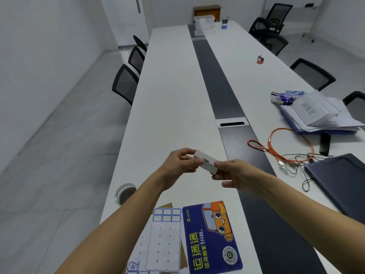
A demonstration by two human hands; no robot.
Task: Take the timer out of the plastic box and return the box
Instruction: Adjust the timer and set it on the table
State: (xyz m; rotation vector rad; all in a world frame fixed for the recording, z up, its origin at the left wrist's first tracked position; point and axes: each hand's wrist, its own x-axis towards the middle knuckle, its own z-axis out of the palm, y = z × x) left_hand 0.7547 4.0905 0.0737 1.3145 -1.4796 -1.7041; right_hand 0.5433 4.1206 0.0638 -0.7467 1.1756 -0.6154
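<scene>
Holding a small white box (205, 162) above the white tabletop (169, 99), left hand (180, 165) fingers pinching its far end, right hand (233, 175) fingers pinching the near end; timer not discernible.

**What your table carries**

You face a long white table (173, 99) with a dark strip (219, 84) down its middle. Nearest you lie a blue card (212, 240) and, touching its left edge, a label sheet (164, 240). To your right sit a dark folder (341, 180), a black cable (300, 165), an orange cord (276, 147) and a paper stack (320, 113). Farther along stands a small red box (260, 59). At the far end you have clear boxes (204, 21) and a pen cup (224, 23).
</scene>
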